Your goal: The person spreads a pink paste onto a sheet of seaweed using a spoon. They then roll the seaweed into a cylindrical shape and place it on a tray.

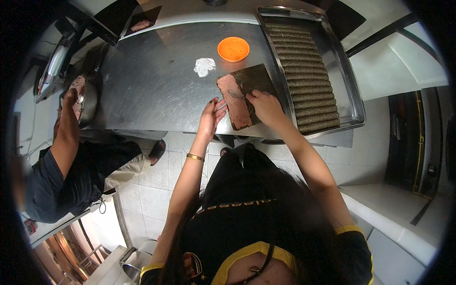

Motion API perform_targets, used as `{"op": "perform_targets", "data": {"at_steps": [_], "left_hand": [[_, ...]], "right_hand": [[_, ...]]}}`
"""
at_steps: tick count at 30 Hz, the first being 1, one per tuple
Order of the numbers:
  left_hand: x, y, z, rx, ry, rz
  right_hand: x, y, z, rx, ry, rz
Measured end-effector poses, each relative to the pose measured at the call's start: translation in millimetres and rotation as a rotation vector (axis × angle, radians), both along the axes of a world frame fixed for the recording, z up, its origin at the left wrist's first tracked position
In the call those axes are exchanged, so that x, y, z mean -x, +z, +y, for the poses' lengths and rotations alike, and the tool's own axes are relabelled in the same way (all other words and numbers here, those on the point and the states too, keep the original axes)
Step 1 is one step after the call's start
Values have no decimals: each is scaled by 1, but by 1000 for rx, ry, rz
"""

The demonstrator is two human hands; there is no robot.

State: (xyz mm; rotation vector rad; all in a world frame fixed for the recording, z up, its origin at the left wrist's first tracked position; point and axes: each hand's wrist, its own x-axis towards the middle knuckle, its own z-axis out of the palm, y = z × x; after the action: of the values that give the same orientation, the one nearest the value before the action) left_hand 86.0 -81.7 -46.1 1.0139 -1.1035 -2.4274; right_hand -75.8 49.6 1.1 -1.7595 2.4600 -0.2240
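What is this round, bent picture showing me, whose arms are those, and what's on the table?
There's no machine here: these are a person's bare arms. A wide fisheye camera on that person's head looks down, so straight edges curve.

The right hand holds what looks like a spoon over pink paste on a dark sheet. The left hand, open, is by the sheet's left edge.

Also on the metal table are an orange bowl, something white and crumpled, and a tray of dark rolls. A co-worker is at left.
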Motion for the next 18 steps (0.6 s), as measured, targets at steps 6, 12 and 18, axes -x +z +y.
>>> {"op": "perform_targets", "data": {"at_steps": [6,12,18], "left_hand": [[1,4,-1,-27,-12,9],[6,-2,-8,8,19,17],[13,-2,-18,-44,52,58]], "right_hand": [[-16,14,40,68,169,-30],[7,41,25,-33,204,-77],[30,17,-8,102,331,113]]}}
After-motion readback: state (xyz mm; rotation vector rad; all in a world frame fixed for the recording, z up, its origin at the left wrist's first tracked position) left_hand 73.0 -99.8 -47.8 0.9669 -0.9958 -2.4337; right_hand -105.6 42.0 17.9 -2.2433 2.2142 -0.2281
